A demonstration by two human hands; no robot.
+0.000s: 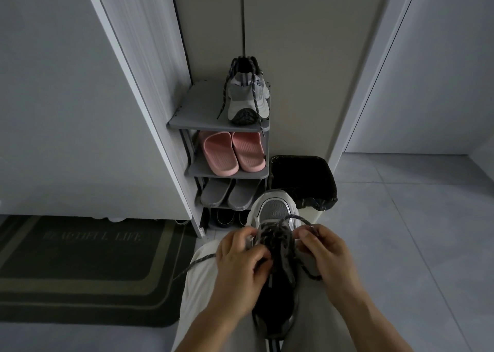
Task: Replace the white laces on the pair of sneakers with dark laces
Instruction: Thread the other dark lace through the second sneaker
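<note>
Mat [80,266] borders our left leg. Other sneaker [247,98] sits at the rack [192,106] top's right edge. Left hand [238,261] grips the lap sneaker [275,210]; right hand [326,255] pinches a lace [272,238] loop. Open floor [414,231] on the right.

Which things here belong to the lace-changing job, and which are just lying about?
Job: lap sneaker, held by left hand; dark lace, pinched by right hand; shelf sneaker, dark-laced.
Lying about: pink slippers, grey slippers, bin, doormat, shoe rack.
</note>
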